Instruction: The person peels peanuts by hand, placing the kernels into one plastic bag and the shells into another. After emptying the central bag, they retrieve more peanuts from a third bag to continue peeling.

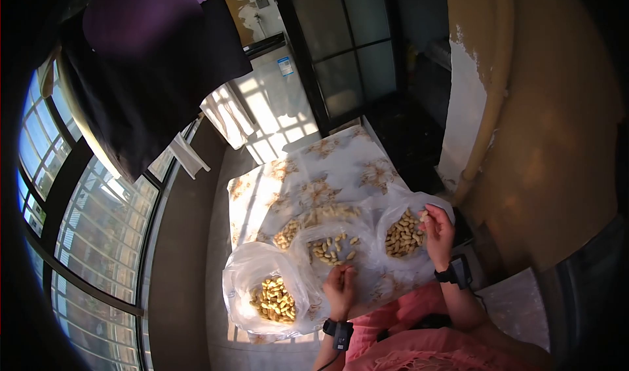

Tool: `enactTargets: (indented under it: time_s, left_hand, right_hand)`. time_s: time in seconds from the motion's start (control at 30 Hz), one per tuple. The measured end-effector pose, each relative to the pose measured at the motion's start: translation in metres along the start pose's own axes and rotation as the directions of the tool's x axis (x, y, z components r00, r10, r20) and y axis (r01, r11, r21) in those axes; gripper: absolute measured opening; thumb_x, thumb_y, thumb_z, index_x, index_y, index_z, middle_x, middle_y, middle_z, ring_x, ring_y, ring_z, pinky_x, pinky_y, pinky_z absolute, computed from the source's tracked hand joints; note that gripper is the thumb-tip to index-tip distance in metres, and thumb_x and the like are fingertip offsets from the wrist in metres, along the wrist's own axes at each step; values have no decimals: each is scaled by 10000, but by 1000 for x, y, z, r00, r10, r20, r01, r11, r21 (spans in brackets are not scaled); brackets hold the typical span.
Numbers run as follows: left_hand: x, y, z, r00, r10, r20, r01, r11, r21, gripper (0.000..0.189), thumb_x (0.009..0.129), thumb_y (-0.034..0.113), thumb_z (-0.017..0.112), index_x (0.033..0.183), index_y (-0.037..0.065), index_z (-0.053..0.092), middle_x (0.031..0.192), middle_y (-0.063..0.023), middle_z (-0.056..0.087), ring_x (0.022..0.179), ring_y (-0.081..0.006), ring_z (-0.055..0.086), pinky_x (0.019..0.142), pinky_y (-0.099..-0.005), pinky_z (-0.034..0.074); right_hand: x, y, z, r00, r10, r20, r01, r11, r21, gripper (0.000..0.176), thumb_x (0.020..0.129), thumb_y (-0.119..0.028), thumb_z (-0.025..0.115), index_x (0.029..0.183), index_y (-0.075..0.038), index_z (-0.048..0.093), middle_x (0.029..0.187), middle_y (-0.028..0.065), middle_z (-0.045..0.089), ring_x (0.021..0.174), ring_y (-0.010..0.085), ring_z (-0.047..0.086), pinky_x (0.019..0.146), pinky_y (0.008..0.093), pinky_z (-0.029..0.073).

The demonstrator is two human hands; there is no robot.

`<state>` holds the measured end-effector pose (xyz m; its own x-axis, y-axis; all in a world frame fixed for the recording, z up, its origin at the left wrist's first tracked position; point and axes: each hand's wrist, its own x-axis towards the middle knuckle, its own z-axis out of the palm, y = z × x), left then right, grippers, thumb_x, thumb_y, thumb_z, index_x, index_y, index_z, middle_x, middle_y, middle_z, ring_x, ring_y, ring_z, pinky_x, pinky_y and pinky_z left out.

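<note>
My left hand (341, 288) is at the near edge of the middle plastic bag (334, 246), fingers pinched together on a peanut over the few peanuts lying there. My right hand (438, 230) rests on the rim of the right plastic bag (403, 234), which is full of unshelled peanuts, with a peanut between its fingertips. A third clear bag (265, 292) at the near left holds shelled yellowish kernels. All bags lie on a table with a floral cloth (327, 168). Both wrists carry black bands.
More peanuts (288, 232) lie in plastic beyond the middle bag. Dark clothes (151, 63) hang overhead at the left beside barred windows (98, 227). A dark glass door (347, 43) stands beyond the table. A peeling wall (524, 109) rises at the right.
</note>
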<state>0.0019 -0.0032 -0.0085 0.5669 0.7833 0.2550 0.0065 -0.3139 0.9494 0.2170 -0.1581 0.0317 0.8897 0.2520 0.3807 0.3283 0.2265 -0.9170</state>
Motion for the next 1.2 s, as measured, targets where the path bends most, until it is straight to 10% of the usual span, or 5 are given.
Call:
enactTargets:
  time_s: [0.57,1.2]
  left_hand:
    - [1,11,-1,999,9,-35,-6,996,85,141,951,148,661,944,17,713,784,-92,718,693,-154,662,658,-293,509]
    - [1,14,-2,1000,-5,-20,6,997,73,139,960,137,657,941,5,697,799,-99,716,721,-161,676,680,-296,521]
  right_hand:
    - [-2,2,2,996,-84,-40,82,995,-60,317,875,-1,752,1150,-25,595,960,28,640,733,62,594,677,223,492]
    - [-4,-3,2,999,22,-23,-20,996,82,204,1054,-141,545,1211,-22,596,1105,91,700,745,62,610,701,227,538]
